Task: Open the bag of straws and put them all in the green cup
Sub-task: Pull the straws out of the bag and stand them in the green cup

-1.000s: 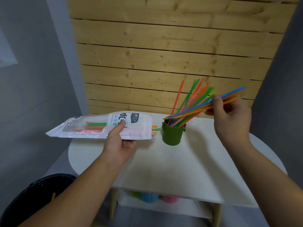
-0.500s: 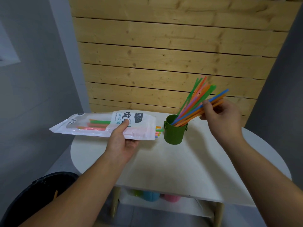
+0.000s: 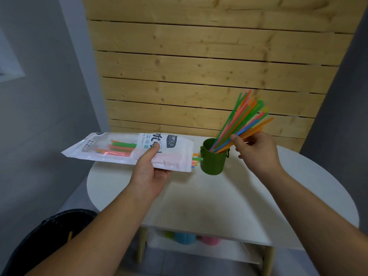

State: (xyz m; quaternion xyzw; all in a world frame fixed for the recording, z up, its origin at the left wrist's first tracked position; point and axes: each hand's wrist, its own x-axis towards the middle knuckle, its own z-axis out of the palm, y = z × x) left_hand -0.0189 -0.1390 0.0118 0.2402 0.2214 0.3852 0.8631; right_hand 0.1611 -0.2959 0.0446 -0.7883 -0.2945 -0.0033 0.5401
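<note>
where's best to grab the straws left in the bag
Probably the straw tips poking out of the open end of the bag beside the green cup. Pinch them from the right and pull along their length: the left hand holds the bag nearly level, mouth toward the cup, so they should slide out.

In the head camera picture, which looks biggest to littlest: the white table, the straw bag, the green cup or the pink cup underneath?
1. white table
2. straw bag
3. green cup
4. pink cup, partly hidden under the table and farther away, so its place is unsure.
</note>
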